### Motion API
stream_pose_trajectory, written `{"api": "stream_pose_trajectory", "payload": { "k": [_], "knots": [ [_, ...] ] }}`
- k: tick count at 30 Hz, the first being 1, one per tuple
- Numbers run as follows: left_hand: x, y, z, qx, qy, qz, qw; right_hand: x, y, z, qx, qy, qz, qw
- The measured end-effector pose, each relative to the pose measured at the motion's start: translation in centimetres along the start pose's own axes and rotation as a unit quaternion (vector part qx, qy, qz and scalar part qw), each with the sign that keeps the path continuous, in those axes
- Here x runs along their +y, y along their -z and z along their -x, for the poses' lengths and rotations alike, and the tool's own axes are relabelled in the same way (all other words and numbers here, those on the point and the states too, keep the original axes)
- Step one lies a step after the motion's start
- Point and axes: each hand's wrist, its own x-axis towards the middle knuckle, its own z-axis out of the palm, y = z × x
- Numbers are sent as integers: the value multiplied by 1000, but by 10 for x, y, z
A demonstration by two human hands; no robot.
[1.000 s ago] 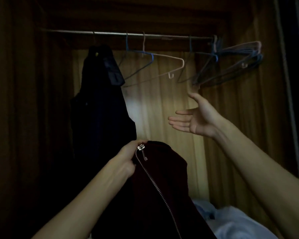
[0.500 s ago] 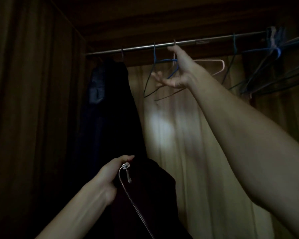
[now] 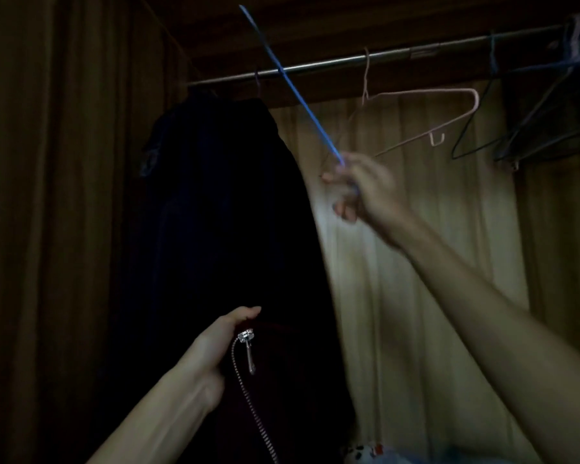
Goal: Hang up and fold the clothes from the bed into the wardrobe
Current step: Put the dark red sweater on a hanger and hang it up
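one thin blue hanger (image 3: 307, 108) is off the rail (image 3: 382, 56) now. half a second ago the right hand (image 3: 355, 185) was only reaching up to it. that hand's grip is curled round the hanger's lower end. the left hand (image 3: 215, 343) has its grip closed on the dark red zip jacket (image 3: 282, 380), held low before the wardrobe beside a hung dark garment (image 3: 231, 195). slipping the hanger into the jacket looks next.

The right hand (image 3: 365, 185) grips a blue hanger (image 3: 292, 85) that slants up and left across the rail (image 3: 399, 56). Near and low, the left hand (image 3: 215, 349) holds a dark red zippered garment (image 3: 292, 380). A dark coat (image 3: 221, 212) hangs on the rail at left, and a pink hanger (image 3: 449, 112) to the right.
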Motion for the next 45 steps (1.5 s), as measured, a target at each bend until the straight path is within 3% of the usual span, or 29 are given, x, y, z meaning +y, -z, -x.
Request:
{"api": "stream_pose_trajectory", "payload": {
  "k": [6, 10, 12, 14, 16, 19, 23, 26, 28, 30, 32, 34, 36, 37, 39, 42, 45],
  "knots": [
    [-34, 13, 28, -41, 15, 1, 999, 64, -6, 168, 4, -8, 95, 995],
    [-50, 17, 50, -71, 32, 15, 997, 64, -4, 247, 41, -76, 199, 976],
    [-60, 14, 70, -108, 47, 47, 992, 50, 8, 260, 113, -176, 67, 976],
    [-77, 8, 84, -144, 69, 64, 985, 32, 10, 271, 167, -272, -83, 944],
    [-99, 2, 107, -176, 102, 88, 975, 22, 3, 290, 197, -322, -29, 926],
    [-131, -6, 155, -229, 137, 95, 959, 10, -19, 334, 221, -328, 44, 917],
    [-157, -26, 197, -257, 148, 62, 953, -29, -28, 404, 193, -314, 95, 925],
    [-164, -49, 213, -281, 105, 15, 954, -69, -31, 458, 174, -274, 143, 935],
    [-169, -57, 222, -299, 81, 8, 951, -98, -26, 488, 184, -291, 139, 928],
    [-169, -58, 233, -309, 60, -33, 949, -120, -16, 509, 212, -337, 173, 901],
    [-163, -77, 244, -289, 94, -6, 953, -130, -4, 523, 273, -364, 263, 851],
    [-177, -79, 250, -332, 100, 30, 937, -134, 5, 531, 342, -336, 410, 776],
    [-183, -80, 254, -323, 165, 87, 928, -141, 12, 542, 367, -301, 534, 700],
    [-188, -81, 259, -336, 186, 99, 918, -147, 13, 549, 370, -294, 548, 690],
    [-190, -80, 278, -413, 190, 112, 884, -162, 9, 562, 374, -298, 503, 719],
    [-193, -76, 291, -424, 241, 155, 859, -193, 2, 580, 355, -315, 389, 790],
    [-174, -92, 298, -415, 227, 97, 876, -217, 8, 607, 321, -355, 353, 804]
  ]
}}
